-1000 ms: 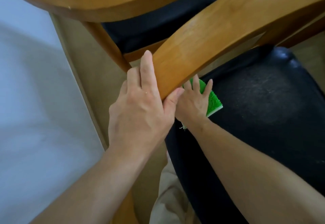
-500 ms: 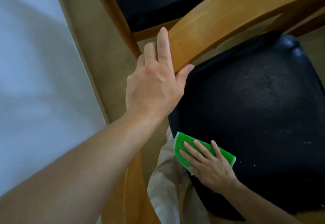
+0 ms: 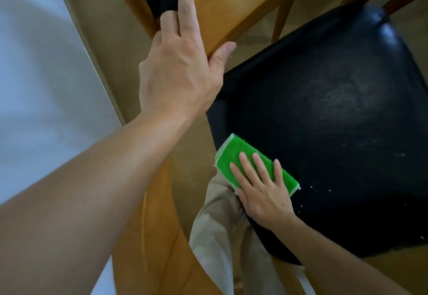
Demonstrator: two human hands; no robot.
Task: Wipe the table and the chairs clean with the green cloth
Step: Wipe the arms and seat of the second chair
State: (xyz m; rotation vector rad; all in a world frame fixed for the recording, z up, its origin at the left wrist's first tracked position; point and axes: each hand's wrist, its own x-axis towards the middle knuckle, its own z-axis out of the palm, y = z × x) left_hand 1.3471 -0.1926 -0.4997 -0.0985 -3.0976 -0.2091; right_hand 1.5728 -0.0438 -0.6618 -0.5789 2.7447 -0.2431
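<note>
Head view: right hand (image 3: 261, 192) presses the folded green cloth (image 3: 234, 158) flat, fingers (image 3: 259, 163) straight and spread, on the near left part of the black chair seat (image 3: 335, 109). Left hand (image 3: 178, 74) grips the wooden chair back (image 3: 231, 5), thumb curled underneath. White surface (image 3: 46, 74) lies left; crumbs (image 3: 310, 188) dot the seat.

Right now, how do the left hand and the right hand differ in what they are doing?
The left hand grips the wooden chair back, thumb hooked under its edge; the right hand presses flat on the green cloth. The left hand is raised above the seat; the right hand lies low at the seat's near corner. Both are bare and touch the same chair.
</note>
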